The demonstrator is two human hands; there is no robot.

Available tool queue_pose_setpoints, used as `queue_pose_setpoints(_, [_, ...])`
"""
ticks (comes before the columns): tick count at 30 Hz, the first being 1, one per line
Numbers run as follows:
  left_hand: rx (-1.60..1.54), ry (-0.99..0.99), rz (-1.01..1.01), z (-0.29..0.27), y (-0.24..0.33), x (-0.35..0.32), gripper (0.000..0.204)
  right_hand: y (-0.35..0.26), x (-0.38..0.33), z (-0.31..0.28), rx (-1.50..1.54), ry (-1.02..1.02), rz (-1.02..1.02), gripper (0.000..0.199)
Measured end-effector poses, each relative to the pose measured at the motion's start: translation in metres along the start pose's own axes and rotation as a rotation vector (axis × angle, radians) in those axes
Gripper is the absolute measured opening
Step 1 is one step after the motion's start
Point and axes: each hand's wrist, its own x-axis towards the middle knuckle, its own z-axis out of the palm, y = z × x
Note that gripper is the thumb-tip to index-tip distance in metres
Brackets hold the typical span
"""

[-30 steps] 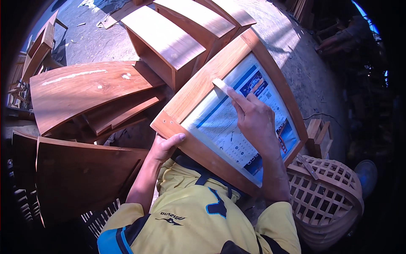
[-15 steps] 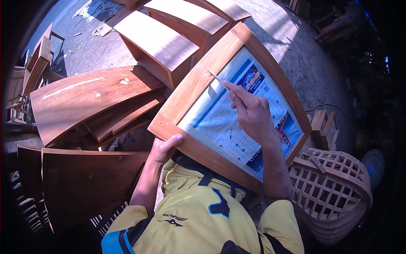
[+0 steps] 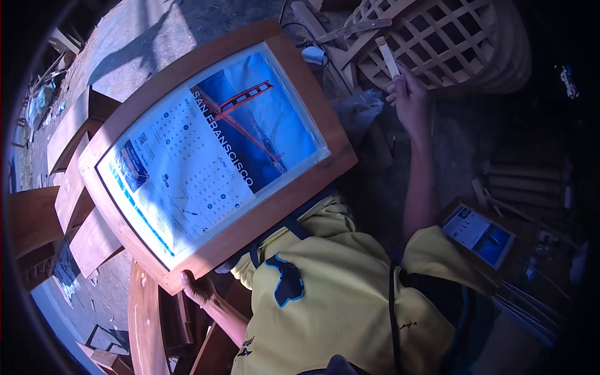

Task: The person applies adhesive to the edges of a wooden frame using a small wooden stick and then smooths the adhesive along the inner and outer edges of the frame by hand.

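Observation:
A wooden frame (image 3: 312, 94) with a gently curved outline lies tilted in front of my body. Set inside its border is a printed calendar sheet (image 3: 187, 162) with a picture of a red bridge; something clear and shiny seems to cover it. My left hand (image 3: 199, 289) grips the frame's lower left corner, thumb on the upper face and fingers hidden below. Off to the right, away from the frame, my right hand (image 3: 409, 100) is closed around a flat, pale wooden stick (image 3: 387, 57), which points up and away from me.
Beyond my right hand stands a rounded wooden lattice piece (image 3: 409, 48), with a loose slat (image 3: 356, 30) beside it. Crumpled clear plastic (image 3: 362, 112) lies below. Curved wooden panels (image 3: 145, 319) and box-like parts (image 3: 97, 240) crowd the left. A second framed sheet (image 3: 478, 237) sits at lower right.
My view has turned to the right. My right hand, with the stick, has left the frame's border and moved out to the right. The left hand keeps hold of the corner.

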Motion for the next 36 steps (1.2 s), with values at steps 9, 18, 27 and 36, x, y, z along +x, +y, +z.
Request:
queue_pose_setpoints(9, [0.047, -0.155, 0.007, -0.014, 0.011, 0.016, 0.031, 0.310, -0.140, 0.053, -0.334, 0.011, 0.326, 0.038])
queue_pose_setpoints(18, [0.069, -0.136, 0.019, -0.023, 0.013, 0.016, 0.031, 0.384, -0.162, 0.104, -0.710, -0.075, 0.408, 0.027])
queue_pose_setpoints(27, [0.076, -0.117, 0.022, -0.038, 0.017, 0.024, 0.031, 0.347, -0.185, -0.004, -0.729, 0.019, 0.607, 0.036])
queue_pose_setpoints(36, [0.064, -0.113, 0.023, -0.051, 0.018, 0.024, 0.032, 0.275, -0.150, 0.006, -1.061, -0.438, 0.387, 0.018])
